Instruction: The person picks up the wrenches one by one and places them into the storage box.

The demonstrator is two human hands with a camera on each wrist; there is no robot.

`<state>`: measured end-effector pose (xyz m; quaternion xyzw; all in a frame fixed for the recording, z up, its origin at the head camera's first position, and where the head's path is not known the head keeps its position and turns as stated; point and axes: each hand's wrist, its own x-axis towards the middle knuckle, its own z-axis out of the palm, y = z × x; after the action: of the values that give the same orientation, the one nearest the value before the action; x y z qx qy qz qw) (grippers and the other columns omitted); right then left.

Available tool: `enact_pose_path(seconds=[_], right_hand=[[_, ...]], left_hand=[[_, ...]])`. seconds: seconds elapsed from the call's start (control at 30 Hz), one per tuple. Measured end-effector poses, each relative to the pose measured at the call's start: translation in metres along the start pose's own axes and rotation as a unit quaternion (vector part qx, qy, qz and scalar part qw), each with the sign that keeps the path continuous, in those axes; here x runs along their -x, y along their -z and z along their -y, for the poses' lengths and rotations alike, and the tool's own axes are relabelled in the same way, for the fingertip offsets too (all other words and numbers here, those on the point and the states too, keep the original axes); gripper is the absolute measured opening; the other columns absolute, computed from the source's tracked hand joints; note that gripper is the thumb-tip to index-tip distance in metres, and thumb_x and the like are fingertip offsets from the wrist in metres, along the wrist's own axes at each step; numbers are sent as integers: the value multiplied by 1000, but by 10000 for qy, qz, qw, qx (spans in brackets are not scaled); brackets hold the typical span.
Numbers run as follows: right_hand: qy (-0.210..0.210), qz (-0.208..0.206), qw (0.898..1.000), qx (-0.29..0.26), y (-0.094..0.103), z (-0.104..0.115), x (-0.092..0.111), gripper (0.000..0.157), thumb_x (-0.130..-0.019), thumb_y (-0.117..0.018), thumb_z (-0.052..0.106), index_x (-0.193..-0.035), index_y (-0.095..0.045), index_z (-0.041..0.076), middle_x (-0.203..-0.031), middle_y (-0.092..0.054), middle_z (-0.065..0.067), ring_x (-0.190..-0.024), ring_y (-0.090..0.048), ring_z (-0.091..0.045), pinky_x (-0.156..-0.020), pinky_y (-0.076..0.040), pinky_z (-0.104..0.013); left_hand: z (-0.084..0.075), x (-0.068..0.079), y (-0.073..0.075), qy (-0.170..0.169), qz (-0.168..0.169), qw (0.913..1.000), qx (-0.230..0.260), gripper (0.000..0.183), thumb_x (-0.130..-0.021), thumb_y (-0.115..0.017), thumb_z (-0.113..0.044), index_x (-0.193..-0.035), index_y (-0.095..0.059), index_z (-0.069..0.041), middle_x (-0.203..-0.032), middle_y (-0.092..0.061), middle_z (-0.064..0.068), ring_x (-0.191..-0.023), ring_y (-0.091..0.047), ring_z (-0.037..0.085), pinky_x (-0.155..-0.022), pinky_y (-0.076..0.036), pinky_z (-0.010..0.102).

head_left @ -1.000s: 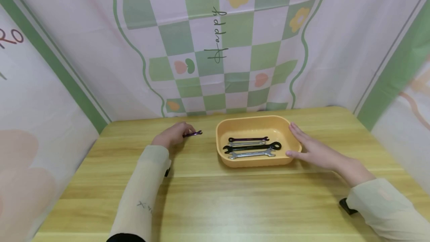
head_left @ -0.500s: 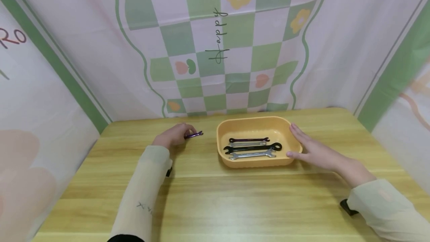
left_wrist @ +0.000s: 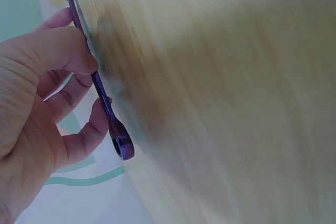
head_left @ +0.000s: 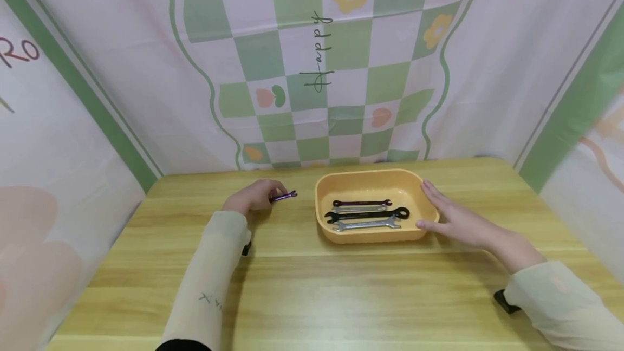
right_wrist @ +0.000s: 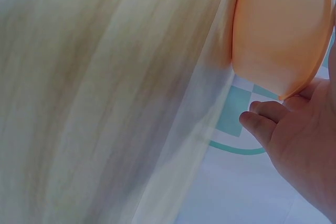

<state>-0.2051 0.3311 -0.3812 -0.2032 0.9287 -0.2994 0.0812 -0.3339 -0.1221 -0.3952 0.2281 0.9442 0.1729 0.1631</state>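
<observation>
My left hand (head_left: pixel 254 195) pinches a small purple combination wrench (left_wrist: pixel 100 85) between thumb and fingers, left of the tray and low over the table. Its ring end points down in the left wrist view, the other end up. My right hand (head_left: pixel 460 219) rests with fairly straight, spread fingers against the right end of the yellow plastic tray (head_left: pixel 370 237), the thumb at the near corner of the rim. Inside the tray lie, roughly side by side, a dark purple wrench (head_left: pixel 362 203), a thin silver wrench (head_left: pixel 359 209), a black ratchet wrench (head_left: pixel 366 214) and a silver open-end wrench (head_left: pixel 368 224).
A wood-grain table (head_left: pixel 370 297) carries everything. Behind it hangs a printed cloth (head_left: pixel 307 96) with green checks, and similar cloth stands at both sides. The tray's left wall is a short way right of the held wrench.
Both hands, the tray and the wrenches keep nearly the same places. The held wrench shifts and turns only slightly in the left fingers, and the whole view drifts a little.
</observation>
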Motion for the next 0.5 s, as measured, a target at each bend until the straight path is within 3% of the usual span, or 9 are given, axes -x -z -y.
enact_pose_path(seconds=[0.23,0.5], right_hand=[[-11,-9,10000,-20,0,1,1,89,-91,-57,38,-147,11,23,-152,12,-6,-136,1,-40,-105,-9,-59],[-31,-11,10000,33,0,1,1,89,-91,-57,39,-148,10,21,-152,11,-5,-137,0,-39,-105,-9,-59]], left_hand=[[-2,2,1,57,33,9999,-78,57,-70,-58,14,-115,-62,-21,-100,-60,2,-94,-55,18,-87,-44,37],[-5,3,3,206,86,9997,53,54,-74,-56,14,-118,-62,-17,-103,-60,5,-97,-55,20,-86,-45,37]])
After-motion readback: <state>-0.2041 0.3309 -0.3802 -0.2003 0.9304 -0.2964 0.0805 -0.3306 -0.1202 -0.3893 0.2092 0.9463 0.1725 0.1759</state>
